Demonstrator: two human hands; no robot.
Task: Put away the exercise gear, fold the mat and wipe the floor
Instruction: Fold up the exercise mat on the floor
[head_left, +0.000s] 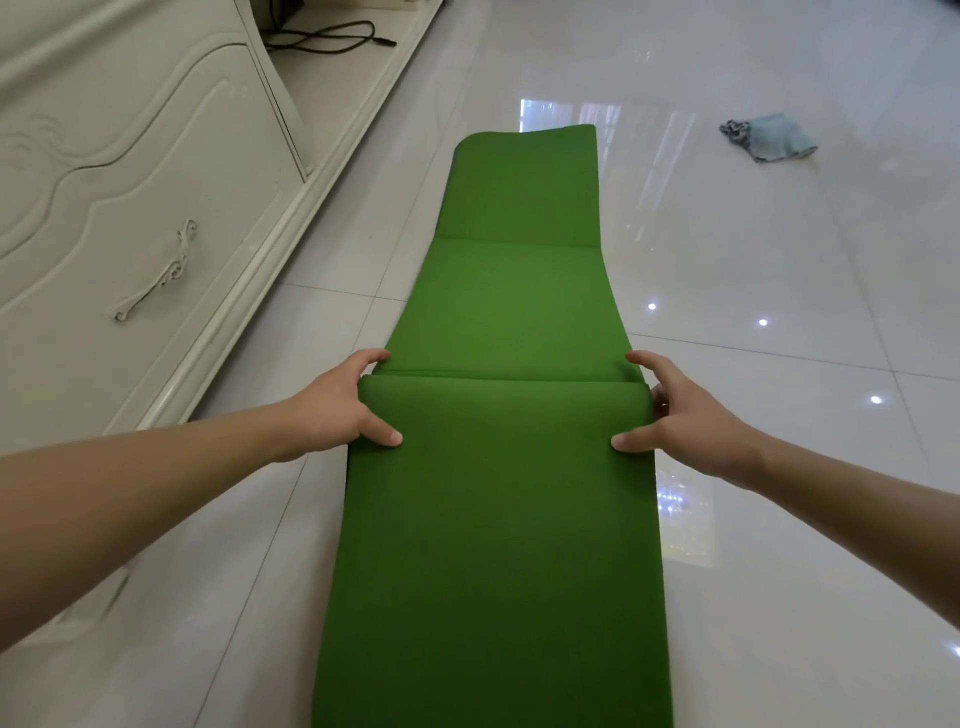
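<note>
Left hand (340, 410), right hand (685, 415) pinch mat (498, 519) edges

Glossy white tiled floor (779, 545), thin grey joints. Bright window glare (548, 115) mirrored in the tiles far ahead, small round light spots (762, 322) to the right. Along the left, cream cabinet (104, 171) with carved door panel and ornate curled handle (156, 273). Beyond it, low open shelf (332, 73), black cable (332, 44) lying loosely looped on it.
</note>
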